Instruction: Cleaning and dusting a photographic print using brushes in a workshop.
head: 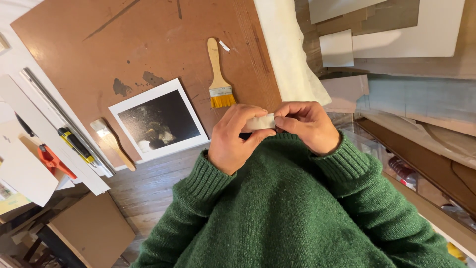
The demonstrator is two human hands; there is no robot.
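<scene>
- A small pale strip is pinched between both hands, held in the air just off the near edge of the board and close against the green jumper; what the strip is made of cannot be told.
- The left hand is closed on the strip's left end, thumb below and fingers curled over the top; the right hand is closed on its right end; the two hands are brought together, fingertips almost touching.
- A brush with a wooden handle and yellow bristles is laid on the brown board near its right edge, bristles turned towards the hands and just beyond them.
- A print with a dark picture and a white border is laid at the board's near edge, left of the hands and tilted.
- A wooden tool is set at the near-left corner of the board, just beside the print.
- A metal ruler is laid along the board's left edge; a yellow-and-black knife is rested against it; an orange tool is seen further left, off the board.
</scene>
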